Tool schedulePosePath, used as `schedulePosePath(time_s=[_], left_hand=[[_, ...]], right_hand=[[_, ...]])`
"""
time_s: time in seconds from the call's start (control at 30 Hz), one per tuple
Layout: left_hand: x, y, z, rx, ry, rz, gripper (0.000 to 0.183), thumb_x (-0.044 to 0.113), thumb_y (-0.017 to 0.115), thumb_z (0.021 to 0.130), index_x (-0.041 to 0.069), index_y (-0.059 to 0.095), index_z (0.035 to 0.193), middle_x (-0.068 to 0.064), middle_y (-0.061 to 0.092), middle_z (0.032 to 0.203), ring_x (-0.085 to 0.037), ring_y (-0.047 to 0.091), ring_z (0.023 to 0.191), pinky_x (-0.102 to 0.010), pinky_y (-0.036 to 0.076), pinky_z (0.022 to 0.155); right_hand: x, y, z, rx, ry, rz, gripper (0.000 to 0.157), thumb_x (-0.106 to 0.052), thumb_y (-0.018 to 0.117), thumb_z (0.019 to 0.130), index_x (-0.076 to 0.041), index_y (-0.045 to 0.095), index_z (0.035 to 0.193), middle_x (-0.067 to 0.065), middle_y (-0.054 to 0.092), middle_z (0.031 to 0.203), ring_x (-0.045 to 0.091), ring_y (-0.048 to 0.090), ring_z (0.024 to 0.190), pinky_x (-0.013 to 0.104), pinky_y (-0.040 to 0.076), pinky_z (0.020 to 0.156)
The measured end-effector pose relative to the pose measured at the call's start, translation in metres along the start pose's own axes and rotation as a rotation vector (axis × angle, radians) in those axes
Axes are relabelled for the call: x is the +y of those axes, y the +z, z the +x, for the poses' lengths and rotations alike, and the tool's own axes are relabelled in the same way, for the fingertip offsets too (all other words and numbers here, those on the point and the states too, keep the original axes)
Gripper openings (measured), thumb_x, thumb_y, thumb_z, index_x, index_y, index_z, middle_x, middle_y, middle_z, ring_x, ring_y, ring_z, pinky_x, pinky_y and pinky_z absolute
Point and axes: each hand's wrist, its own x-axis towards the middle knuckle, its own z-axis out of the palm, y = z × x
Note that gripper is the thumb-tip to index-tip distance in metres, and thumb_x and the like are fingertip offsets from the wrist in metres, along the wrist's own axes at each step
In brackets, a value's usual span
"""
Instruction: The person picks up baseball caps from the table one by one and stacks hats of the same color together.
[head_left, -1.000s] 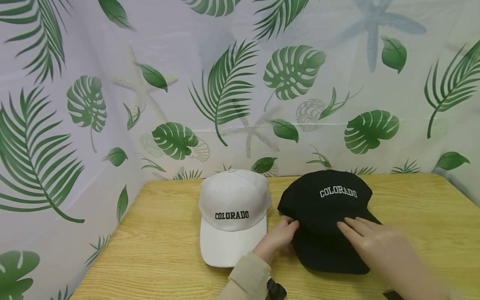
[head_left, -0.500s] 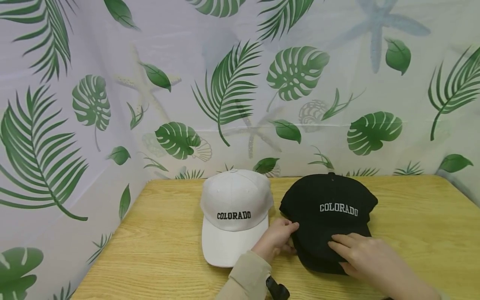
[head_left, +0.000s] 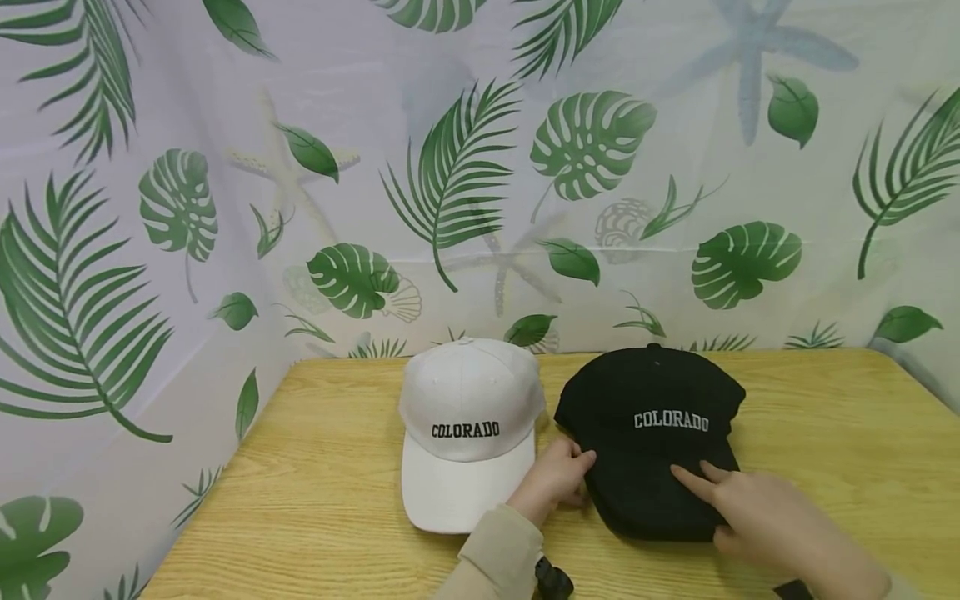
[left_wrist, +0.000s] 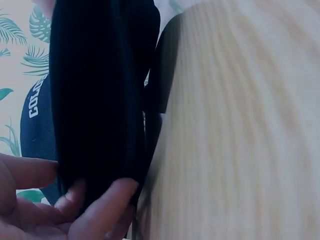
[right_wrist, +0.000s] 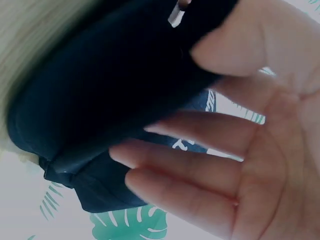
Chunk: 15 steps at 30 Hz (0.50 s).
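Observation:
A black baseball cap (head_left: 645, 383) with white COLORADO lettering stands on the table, brim towards me. At the brim's left edge my left hand (head_left: 551, 482) pinches it between thumb and fingers. My right hand (head_left: 768, 521) holds the brim from the right, with fingers on top and the thumb at the front edge. In the right wrist view the thumb (right_wrist: 227, 55) lies against the brim's dark underside (right_wrist: 115, 80). Doubled black edges show at the cap's right side; I cannot tell whether a second cap lies beneath.
A white cap (head_left: 468, 392) with black COLORADO lettering stands just left of the black one, close to my left forearm. The wooden table (head_left: 315, 492) reaches back to a leaf-patterned cloth (head_left: 465, 50). A black strap end (head_left: 553, 577) hangs by my left wrist.
The black cap's brim has come down, and its lettering sits lower and closer to me. My right hand has moved from the upper brim towards its front right edge; my left hand stays at the left edge.

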Motion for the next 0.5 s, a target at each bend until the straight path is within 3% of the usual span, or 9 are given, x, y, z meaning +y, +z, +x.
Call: schedulePosePath(time_s=[0.1,0.17,0.23,0.37,0.5], left_hand=[[0.0000,-0.0001,-0.0001,0.010,0.008,-0.029,0.017,0.010,0.056,0.087,-0.002,0.050,0.098,-0.010,0.052,0.085,-0.017,0.043,0.049,-0.033,0.047,0.048],[0.0008,-0.0003,-0.0002,0.014,0.025,-0.040,0.035,0.007,0.057,0.085,-0.003,0.045,0.116,-0.013,0.054,0.101,-0.018,0.050,0.061,-0.035,0.048,0.052],[0.0015,-0.0007,-0.0006,0.024,0.043,-0.025,0.054,0.005,0.059,0.083,-0.004,0.034,0.129,-0.015,0.049,0.117,-0.022,0.054,0.082,-0.038,0.049,0.065],[0.0036,-0.0012,-0.0023,0.032,0.040,0.007,0.068,0.004,0.062,0.080,-0.005,0.024,0.135,-0.019,0.040,0.129,-0.027,0.045,0.109,-0.038,0.047,0.074],[0.0057,-0.0013,-0.0043,0.020,0.027,0.014,0.068,0.006,0.064,0.079,-0.006,0.026,0.134,-0.020,0.039,0.129,-0.030,0.044,0.111,-0.038,0.046,0.076]], right_hand=[[-0.0019,-0.0019,0.0003,0.021,-0.036,-0.039,0.054,-0.007,0.063,0.064,-0.006,0.057,0.117,0.027,0.057,0.104,0.007,0.017,0.040,0.022,0.019,0.038],[-0.0032,-0.0023,0.0013,0.017,-0.055,-0.056,0.051,-0.009,0.063,0.066,-0.005,0.058,0.116,0.027,0.058,0.102,0.007,0.016,0.040,0.022,0.019,0.038],[-0.0042,-0.0020,0.0025,0.007,-0.068,-0.064,0.049,-0.009,0.063,0.067,-0.005,0.058,0.116,0.027,0.059,0.100,0.007,0.015,0.040,0.021,0.019,0.038],[-0.0049,0.0000,0.0040,-0.013,-0.087,-0.067,0.047,-0.008,0.063,0.067,-0.005,0.060,0.114,0.026,0.060,0.096,0.006,0.013,0.040,0.021,0.018,0.038],[-0.0038,0.0023,0.0037,-0.035,-0.095,-0.060,0.047,-0.007,0.063,0.065,-0.005,0.061,0.113,0.026,0.061,0.095,0.006,0.014,0.040,0.022,0.019,0.038]])
